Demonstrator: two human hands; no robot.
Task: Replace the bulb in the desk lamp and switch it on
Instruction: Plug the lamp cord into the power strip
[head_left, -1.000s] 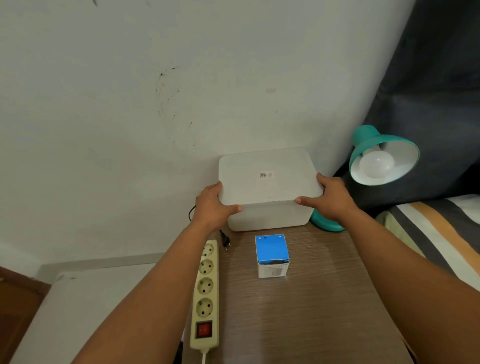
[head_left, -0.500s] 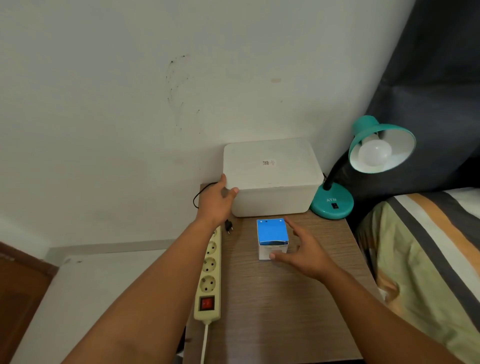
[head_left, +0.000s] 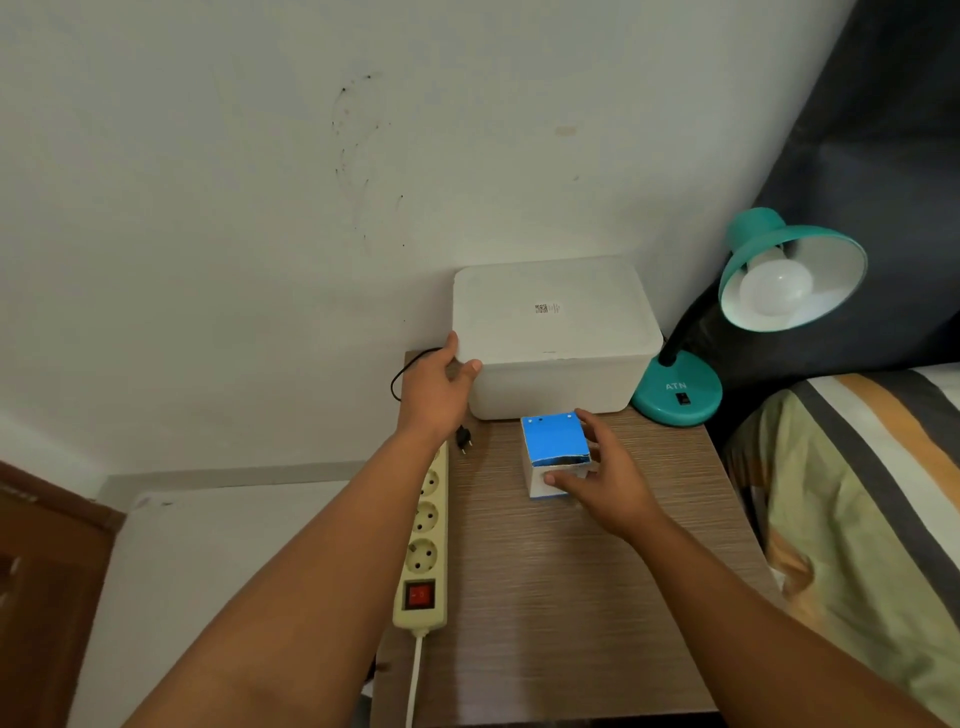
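Note:
A teal desk lamp (head_left: 675, 389) stands at the table's back right, its shade (head_left: 795, 275) tilted toward me with a white bulb (head_left: 774, 286) in the socket. A small blue-and-white bulb box (head_left: 553, 449) sits mid-table; my right hand (head_left: 605, 480) grips it, thumb on the front face and fingers along its right side. My left hand (head_left: 434, 392) holds the front-left corner of a white lidded box (head_left: 550, 322) by the wall. The lamp's black plug (head_left: 464, 439) lies loose on the table beside a cream power strip (head_left: 423, 540).
The wooden bedside table (head_left: 571, 597) is narrow, with a white wall behind it. A bed with a striped cover (head_left: 857, 493) lies close on the right. The power strip has a red switch (head_left: 419, 594) at its near end. A lower white surface (head_left: 208, 561) is on the left.
My right hand left the white box's right edge, came down to the blue bulb box and closed round it. My left hand stayed at the white box's left corner.

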